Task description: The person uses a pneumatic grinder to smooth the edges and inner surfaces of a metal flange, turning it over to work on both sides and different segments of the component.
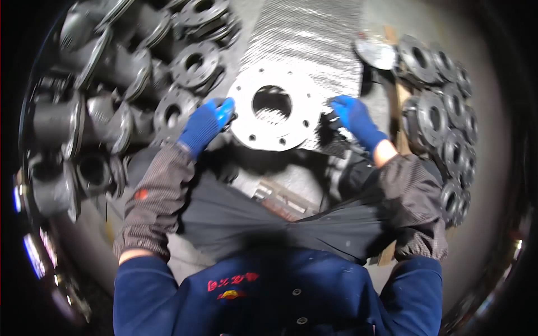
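Note:
A round metal flange, overexposed to white, lies on a ribbed metal surface in front of me. It has a large centre hole and several small bolt holes around it. My left hand, in a blue glove, is closed with its fingers on the flange's left rim. Just off the right rim, my right hand, gloved in blue too, has its fingers curled inward. A dark patch beside those fingers hides what they hold, if anything.
Grey flanged pipe fittings crowd the floor on my left. Stacked flanges stand on the right next to a wooden strip. A pale disc lies at the far right. Below the work surface, a brownish metal bar shows between my legs.

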Available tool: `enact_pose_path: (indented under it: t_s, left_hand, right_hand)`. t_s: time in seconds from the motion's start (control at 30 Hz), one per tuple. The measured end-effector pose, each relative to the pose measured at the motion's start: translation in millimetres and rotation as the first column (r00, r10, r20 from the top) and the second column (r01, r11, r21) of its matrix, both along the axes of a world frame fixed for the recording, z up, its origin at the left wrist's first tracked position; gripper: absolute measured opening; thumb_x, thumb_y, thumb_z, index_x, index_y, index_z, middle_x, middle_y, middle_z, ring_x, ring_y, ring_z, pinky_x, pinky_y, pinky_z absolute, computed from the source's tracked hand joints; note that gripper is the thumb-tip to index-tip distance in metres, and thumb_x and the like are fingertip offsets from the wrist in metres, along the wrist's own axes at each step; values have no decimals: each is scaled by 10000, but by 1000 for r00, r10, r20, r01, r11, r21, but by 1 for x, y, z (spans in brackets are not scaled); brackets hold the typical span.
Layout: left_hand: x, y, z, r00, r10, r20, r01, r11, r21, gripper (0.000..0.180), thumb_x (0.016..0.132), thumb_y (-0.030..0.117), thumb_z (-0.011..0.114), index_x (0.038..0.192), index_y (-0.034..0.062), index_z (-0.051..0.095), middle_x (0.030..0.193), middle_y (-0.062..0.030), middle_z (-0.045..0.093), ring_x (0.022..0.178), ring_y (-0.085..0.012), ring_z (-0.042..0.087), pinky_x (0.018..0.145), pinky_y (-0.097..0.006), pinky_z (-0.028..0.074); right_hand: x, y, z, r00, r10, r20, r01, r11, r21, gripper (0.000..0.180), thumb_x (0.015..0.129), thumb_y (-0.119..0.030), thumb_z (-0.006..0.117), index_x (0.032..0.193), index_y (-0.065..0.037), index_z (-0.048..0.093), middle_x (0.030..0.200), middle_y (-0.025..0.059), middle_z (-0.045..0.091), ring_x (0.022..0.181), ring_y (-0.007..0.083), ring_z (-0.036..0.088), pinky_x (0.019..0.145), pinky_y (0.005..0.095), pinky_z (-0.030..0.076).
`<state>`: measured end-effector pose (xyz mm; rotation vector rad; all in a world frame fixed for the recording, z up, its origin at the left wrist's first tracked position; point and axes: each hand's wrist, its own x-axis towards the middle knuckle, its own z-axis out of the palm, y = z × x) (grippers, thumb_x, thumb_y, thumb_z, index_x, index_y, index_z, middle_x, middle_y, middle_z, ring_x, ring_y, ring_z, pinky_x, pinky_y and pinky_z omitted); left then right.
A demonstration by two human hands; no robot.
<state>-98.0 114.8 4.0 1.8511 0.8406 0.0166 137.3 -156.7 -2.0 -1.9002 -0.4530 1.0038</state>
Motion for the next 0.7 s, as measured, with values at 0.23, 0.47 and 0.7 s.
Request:
enact_pose_path:
  t_s: [0.23,0.47,0.7]
  left_hand:
    - [16,-9,14,967,79,-242,-150,944,-294,504,950,473,421,986,-8,568,723,-72,600,501,-125,531,478,-319,429]
    - [16,0,-33,986,128,-110,-144,978,-153,547,937,464,474,1012,-56,626,772,-116,636,714,-188,584,689,-335,477]
    - [26,7,-44,954,249,168,-244,969,-50,459,896,386,590,997,-57,653,779,-99,656,685,-158,592,625,-301,477]
  right_hand:
    - [-14,33,29,987,-40,-158,15,987,-158,319,918,-263,569,1047,28,583,748,124,621,583,208,626,539,313,518]
    - [-7,34,-10,999,10,-42,-14,994,-108,299,924,-282,551,1031,-9,611,730,-8,563,590,80,530,521,225,421]
    - [-21,26,-2,946,-86,-312,56,993,-103,251,957,-269,455,950,-51,579,696,39,600,522,85,492,472,197,343]
